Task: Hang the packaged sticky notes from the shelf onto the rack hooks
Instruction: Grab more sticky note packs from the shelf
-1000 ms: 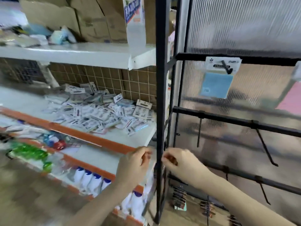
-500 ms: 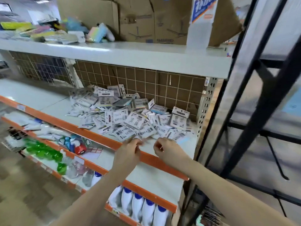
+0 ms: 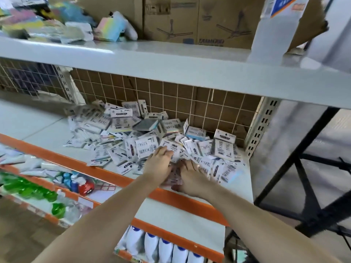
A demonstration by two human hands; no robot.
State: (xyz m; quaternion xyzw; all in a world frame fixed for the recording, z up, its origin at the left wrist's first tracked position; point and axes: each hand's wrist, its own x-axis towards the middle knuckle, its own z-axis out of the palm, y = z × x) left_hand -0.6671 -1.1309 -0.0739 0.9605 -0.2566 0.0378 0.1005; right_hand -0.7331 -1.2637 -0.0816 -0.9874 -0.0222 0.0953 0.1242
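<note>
Hands (image 3: pixel 176 168) among packaged sticky notes (image 3: pixel 152 141)

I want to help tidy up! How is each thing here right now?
Sticky note packs: heaped loose on the shelf, none hung.
Left hand: fingers resting on the packs.
Right hand: at the heap's front edge, grip blurred.
Cardboard boxes: standing closed on the top shelf.

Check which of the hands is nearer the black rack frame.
Right. The right hand lies at the near edge of the packet pile, on the side toward the rack frame; the left hand lies beyond it, farther from the rack.
</note>
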